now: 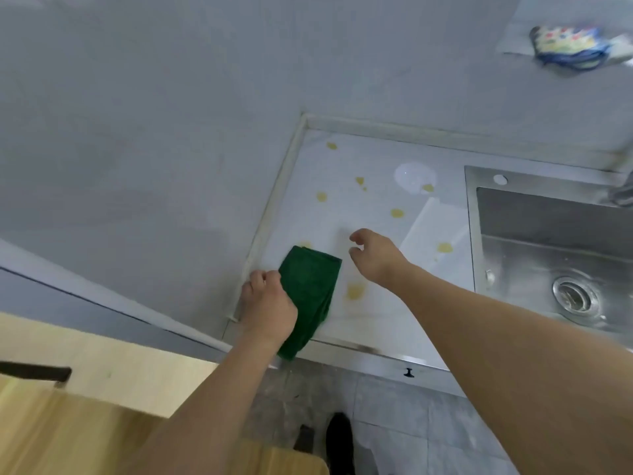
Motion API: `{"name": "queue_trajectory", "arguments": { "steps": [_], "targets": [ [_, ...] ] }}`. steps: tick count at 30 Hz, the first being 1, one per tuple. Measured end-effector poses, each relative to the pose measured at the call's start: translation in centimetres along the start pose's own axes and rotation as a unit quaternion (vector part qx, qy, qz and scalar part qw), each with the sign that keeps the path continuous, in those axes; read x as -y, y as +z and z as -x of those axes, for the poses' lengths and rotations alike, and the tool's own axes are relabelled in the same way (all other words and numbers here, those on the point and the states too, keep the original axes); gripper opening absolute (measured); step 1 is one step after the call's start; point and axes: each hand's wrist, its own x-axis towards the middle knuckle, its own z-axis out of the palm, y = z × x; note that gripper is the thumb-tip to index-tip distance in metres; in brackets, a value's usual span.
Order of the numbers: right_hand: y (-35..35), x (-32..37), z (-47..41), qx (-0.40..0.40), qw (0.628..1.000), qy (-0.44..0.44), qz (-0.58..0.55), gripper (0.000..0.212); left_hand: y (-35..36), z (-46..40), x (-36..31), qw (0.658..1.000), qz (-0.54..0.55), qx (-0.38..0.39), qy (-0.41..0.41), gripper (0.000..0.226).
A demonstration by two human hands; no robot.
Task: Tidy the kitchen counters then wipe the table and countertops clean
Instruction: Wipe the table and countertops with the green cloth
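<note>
On the pale speckled stone countertop (376, 156), wiping stage: left hand (269, 299) grips folded dark-green cloth (308, 293) at the 7 o'clock corner, right hand (375, 257) hovers loosely curled, empty; next move likely sweeps toward yellow spill spots (397, 212) at 1 o'clock.

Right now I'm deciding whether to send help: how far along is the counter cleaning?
Early in the wiping. Done: this stretch of countertop holds no loose items to tidy. In hand: the left hand grips the green cloth on the counter; the right hand hovers beside it, holding nothing. Left: yellow spots and a pale puddle remain unwiped toward the sink.
</note>
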Motion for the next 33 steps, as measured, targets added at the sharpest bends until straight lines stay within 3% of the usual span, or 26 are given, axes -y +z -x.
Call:
{"name": "queue_trajectory", "arguments": {
  "steps": [2, 4, 7, 15, 18, 21, 33],
  "targets": [
    [0.4, -1.7, -0.4, 0.000, 0.998, -0.011, 0.067, 0.045, 1.0, -0.4, 0.0, 0.990, -0.042, -0.042, 0.130, 0.040],
    [0.8, -3.3, -0.8, -0.003, 0.991, -0.032, 0.131, 0.046, 1.7, -1.5, 0.1, 0.969, -0.086, -0.014, 0.232, 0.042],
    [1.4, -5.0, -1.5, -0.011, 0.978, -0.066, 0.198, 0.048, 3.0, -3.1, 0.8, 0.941, -0.170, 0.028, 0.291, 0.054],
    [2.5, -7.6, -5.6, -0.051, 0.967, -0.119, 0.218, 0.045, 6.0, -4.8, 1.9, 0.950, -0.147, 0.054, 0.269, 0.062],
    [2.6, -7.9, -7.5, -0.076, 0.961, -0.155, 0.218, 0.043, 6.0, -5.7, 2.1, 0.960, -0.138, 0.037, 0.242, 0.064],
    [2.7, -8.0, -9.5, -0.074, 0.951, -0.201, 0.223, 0.056, 5.8, -7.8, 2.1, 0.968, -0.126, 0.011, 0.219, 0.066],
    [3.4, -9.5, -11.2, -0.129, 0.934, -0.252, 0.219, 0.044, 5.6, -10.4, 1.8, 0.969, -0.146, -0.026, 0.195, 0.067]
  ]
}}
